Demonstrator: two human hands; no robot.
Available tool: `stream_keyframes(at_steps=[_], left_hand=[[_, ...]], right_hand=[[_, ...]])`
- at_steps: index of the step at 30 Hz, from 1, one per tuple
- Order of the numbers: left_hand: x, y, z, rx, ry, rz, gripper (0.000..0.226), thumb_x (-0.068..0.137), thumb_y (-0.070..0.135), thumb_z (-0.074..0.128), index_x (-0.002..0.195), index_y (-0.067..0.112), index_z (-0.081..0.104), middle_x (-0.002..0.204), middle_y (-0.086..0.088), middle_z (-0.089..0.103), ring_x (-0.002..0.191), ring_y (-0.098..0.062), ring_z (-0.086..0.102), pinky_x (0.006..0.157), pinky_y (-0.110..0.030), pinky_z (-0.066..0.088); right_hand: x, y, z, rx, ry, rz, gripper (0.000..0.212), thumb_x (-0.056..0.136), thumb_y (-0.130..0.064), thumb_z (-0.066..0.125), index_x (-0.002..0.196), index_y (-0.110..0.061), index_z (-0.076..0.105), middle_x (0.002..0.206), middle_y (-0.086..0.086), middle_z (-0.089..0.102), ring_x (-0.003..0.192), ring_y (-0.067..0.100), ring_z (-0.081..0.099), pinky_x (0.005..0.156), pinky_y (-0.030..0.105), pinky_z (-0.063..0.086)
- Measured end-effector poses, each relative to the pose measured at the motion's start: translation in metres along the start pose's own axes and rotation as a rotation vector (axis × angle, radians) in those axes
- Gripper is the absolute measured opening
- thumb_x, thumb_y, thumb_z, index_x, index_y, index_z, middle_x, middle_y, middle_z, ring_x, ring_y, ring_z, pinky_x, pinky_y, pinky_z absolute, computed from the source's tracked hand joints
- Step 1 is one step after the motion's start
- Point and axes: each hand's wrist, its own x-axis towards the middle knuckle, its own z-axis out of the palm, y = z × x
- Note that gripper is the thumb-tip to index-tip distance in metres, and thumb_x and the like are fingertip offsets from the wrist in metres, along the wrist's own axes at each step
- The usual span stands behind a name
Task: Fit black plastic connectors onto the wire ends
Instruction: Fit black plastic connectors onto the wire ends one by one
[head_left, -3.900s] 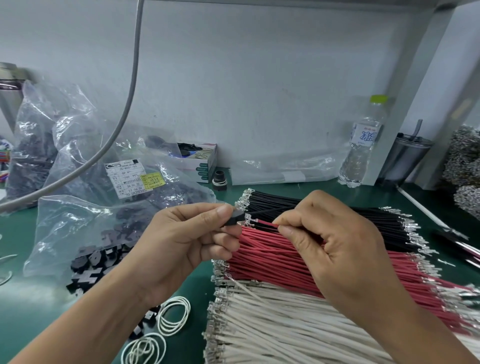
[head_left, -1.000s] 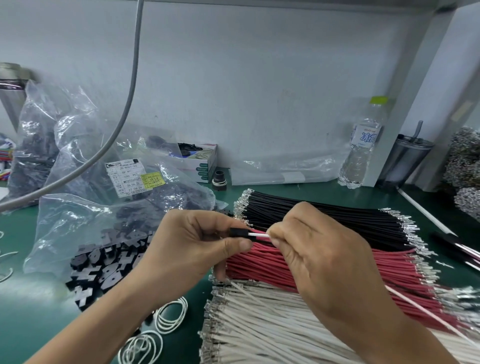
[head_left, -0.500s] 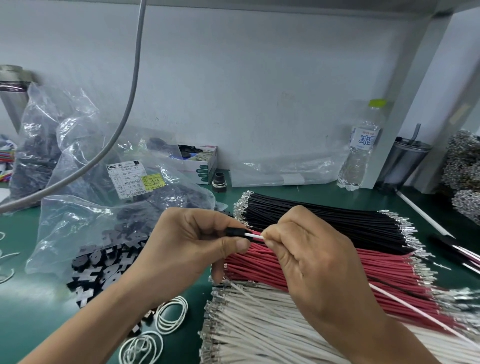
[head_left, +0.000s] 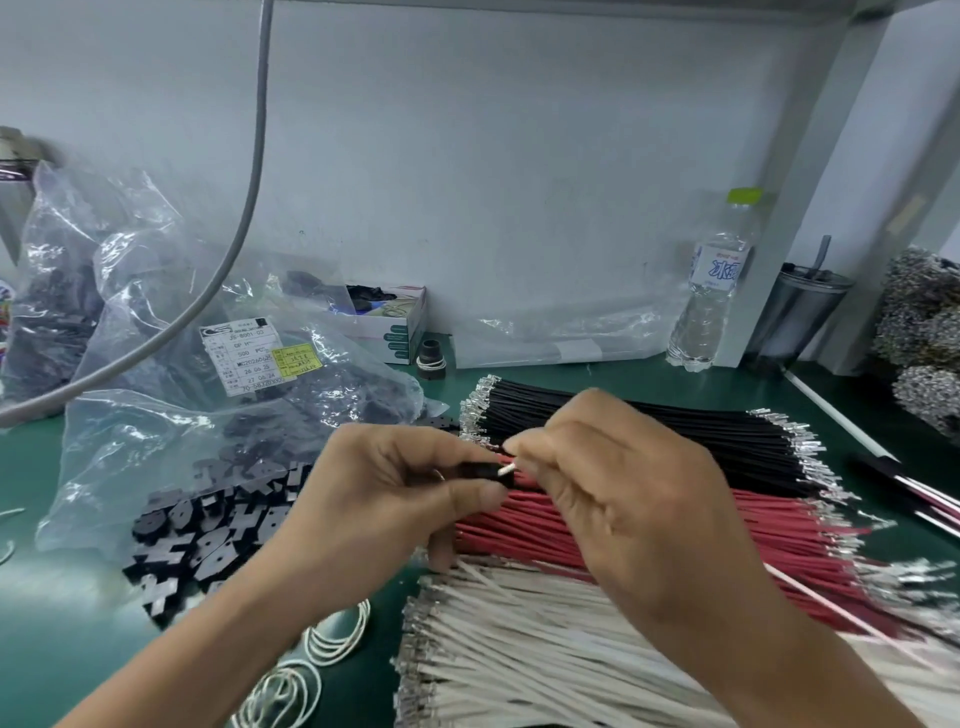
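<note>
The right hand (head_left: 613, 499) now pinches a white wire (head_left: 508, 469) instead of red, feeding the black connector (head_left: 480, 472) gripped by the left hand (head_left: 400, 499).

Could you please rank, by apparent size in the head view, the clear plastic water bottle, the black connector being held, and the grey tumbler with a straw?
1. Clear plastic water bottle, tallest.
2. Grey tumbler with a straw; it is partly hidden behind the post, so this ranking is unsure.
3. Black connector, smallest, though nearest the camera.
</note>
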Motion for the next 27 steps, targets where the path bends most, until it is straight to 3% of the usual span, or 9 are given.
stream_keyframes(at_steps=[2,6,13,21,27], left_hand=[[0.001,0.000,-0.005,-0.076,0.030,-0.018,0.016,0.073,0.015,0.085,0.089,0.015,0.084,0.059,-0.007,0.071,0.037,-0.014,0.057,0.039,-0.013,0.041],[0.001,0.000,-0.004,-0.137,0.012,-0.016,0.016,0.072,0.013,0.084,0.088,0.015,0.084,0.064,-0.009,0.074,0.038,-0.014,0.057,0.039,-0.013,0.041],[-0.001,0.001,-0.002,-0.073,-0.031,-0.001,0.015,0.075,0.015,0.084,0.090,0.016,0.084,0.058,-0.002,0.072,0.038,-0.010,0.058,0.041,-0.011,0.040],[-0.004,0.004,0.005,-0.055,-0.018,0.035,0.009,0.077,0.013,0.083,0.085,0.017,0.084,0.054,-0.004,0.070,0.037,-0.010,0.057,0.043,-0.010,0.041],[0.000,0.001,-0.001,-0.091,0.036,0.072,0.015,0.071,0.016,0.083,0.087,0.017,0.085,0.061,-0.010,0.072,0.036,-0.020,0.058,0.042,-0.013,0.043]], right_hand=[[-0.003,0.008,-0.004,-0.009,-0.032,0.003,0.016,0.098,-0.021,0.061,0.101,-0.012,0.074,0.086,-0.002,0.062,0.068,0.017,0.060,0.052,0.036,0.052],[-0.006,0.007,-0.001,0.003,-0.073,0.021,0.020,0.100,-0.026,0.057,0.097,-0.015,0.074,0.086,-0.006,0.061,0.069,0.011,0.059,0.056,0.030,0.051],[-0.008,0.001,0.001,-0.053,-0.054,0.022,0.022,0.098,-0.025,0.054,0.085,-0.015,0.069,0.079,-0.005,0.054,0.062,0.012,0.050,0.053,0.029,0.045],[-0.013,0.000,0.006,-0.013,0.004,0.031,0.021,0.099,-0.021,0.054,0.084,-0.013,0.067,0.080,-0.004,0.054,0.063,0.012,0.048,0.054,0.027,0.042],[-0.006,0.008,-0.003,-0.091,-0.006,0.003,0.023,0.102,-0.030,0.053,0.092,-0.018,0.071,0.083,-0.009,0.057,0.067,0.009,0.052,0.054,0.026,0.045]])
